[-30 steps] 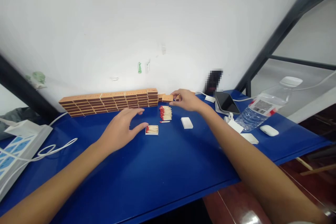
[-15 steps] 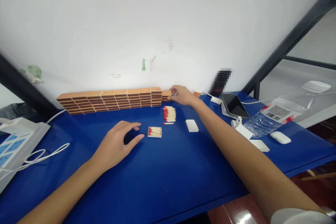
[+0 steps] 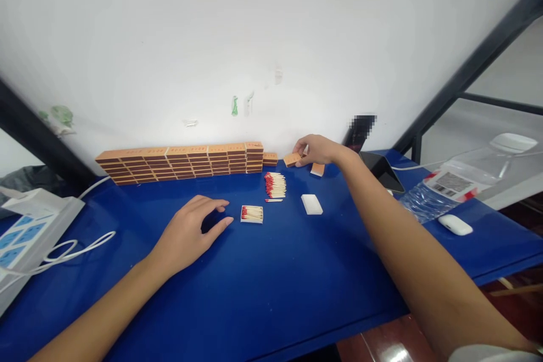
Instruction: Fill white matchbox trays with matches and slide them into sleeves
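Note:
My right hand point(image 3: 316, 150) pinches an orange matchbox point(image 3: 292, 159) near the wall, just right of another matchbox point(image 3: 270, 159) that sits at the end of a long stacked row of matchboxes point(image 3: 182, 164). My left hand point(image 3: 193, 232) rests over the blue table with thumb and fingers apart, holding nothing. Beside its fingertips lies a white inner tray point(image 3: 251, 214) filled with red-tipped matches. Behind that tray is a loose pile of matches point(image 3: 275, 185), with a single match point(image 3: 274, 201) below it. A white upturned tray point(image 3: 311, 204) lies to the right.
An orange and white matchbox piece point(image 3: 317, 169) lies beyond my right wrist. At right are a dark-screened device point(image 3: 382, 171), a plastic bottle point(image 3: 449, 181) and a white earbud case point(image 3: 455, 224). A power strip point(image 3: 38, 237) with white cables stands at left.
My right hand has moved right from the end of the stacked row, carrying a matchbox away; one matchbox stays there. My left hand has hardly moved. The view has shifted slightly.

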A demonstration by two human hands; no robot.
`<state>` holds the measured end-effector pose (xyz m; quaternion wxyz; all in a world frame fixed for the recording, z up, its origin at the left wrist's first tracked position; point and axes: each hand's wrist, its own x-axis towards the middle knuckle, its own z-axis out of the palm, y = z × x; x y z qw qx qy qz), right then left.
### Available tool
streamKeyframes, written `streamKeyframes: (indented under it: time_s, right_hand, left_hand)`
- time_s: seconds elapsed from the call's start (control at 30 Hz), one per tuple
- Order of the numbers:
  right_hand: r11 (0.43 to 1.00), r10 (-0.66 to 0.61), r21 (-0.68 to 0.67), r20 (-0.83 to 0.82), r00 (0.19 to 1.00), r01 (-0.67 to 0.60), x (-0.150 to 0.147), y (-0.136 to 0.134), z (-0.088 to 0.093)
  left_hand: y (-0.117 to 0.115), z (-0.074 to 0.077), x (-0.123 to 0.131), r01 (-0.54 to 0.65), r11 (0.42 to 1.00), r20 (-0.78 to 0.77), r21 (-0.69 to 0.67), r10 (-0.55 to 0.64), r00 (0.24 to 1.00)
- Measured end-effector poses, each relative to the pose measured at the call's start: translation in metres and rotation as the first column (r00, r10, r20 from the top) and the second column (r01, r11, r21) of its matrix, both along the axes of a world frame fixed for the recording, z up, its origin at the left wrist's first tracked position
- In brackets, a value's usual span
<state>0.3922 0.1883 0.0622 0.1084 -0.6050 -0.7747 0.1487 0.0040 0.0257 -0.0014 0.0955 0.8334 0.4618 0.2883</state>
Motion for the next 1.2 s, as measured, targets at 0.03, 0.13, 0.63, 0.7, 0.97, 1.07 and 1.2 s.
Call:
streamKeyframes:
  time_s: [0.03, 0.13, 0.63, 0.7, 0.97, 1.07, 1.2]
  right_hand:
    - [1.000, 0.000, 0.002, 0.017, 1.000, 0.000, -0.002, 0.000, -0.002]
    - [1.000, 0.011, 0.022, 0.041, 0.999, -0.011, -0.012, 0.001, -0.008]
    - [0.953, 0.162, 0.265, -0.045, 0.986, -0.144, -0.059, 0.009, -0.050]
    - [0.950, 0.166, 0.277, -0.048, 0.985, -0.146, -0.060, 0.010, -0.053]
    - [0.970, 0.120, 0.227, -0.119, 0.986, -0.091, -0.038, 0.007, -0.025]
    - [0.985, 0.118, 0.140, -0.150, 0.982, -0.097, -0.020, 0.000, -0.002]
    - [0.974, 0.164, -0.132, -0.160, 0.973, -0.185, 0.006, -0.015, 0.025]
  left_hand:
    - [0.000, 0.000, 0.000, -0.001, 1.000, -0.002, -0.006, 0.001, 1.000]
    - [-0.001, 0.001, 0.000, -0.001, 1.000, -0.002, -0.009, 0.001, 1.000]
    - [-0.002, 0.004, 0.001, 0.019, 1.000, 0.001, 0.020, -0.019, 1.000]
    - [-0.003, 0.005, 0.001, 0.020, 1.000, 0.004, 0.017, -0.020, 1.000]
    - [-0.002, 0.004, 0.000, 0.022, 0.999, 0.012, 0.031, -0.022, 1.000]
    - [-0.003, 0.004, 0.000, 0.022, 0.999, 0.011, 0.026, -0.023, 1.000]
    - [-0.003, 0.005, 0.000, 0.017, 1.000, 0.005, 0.021, -0.017, 1.000]
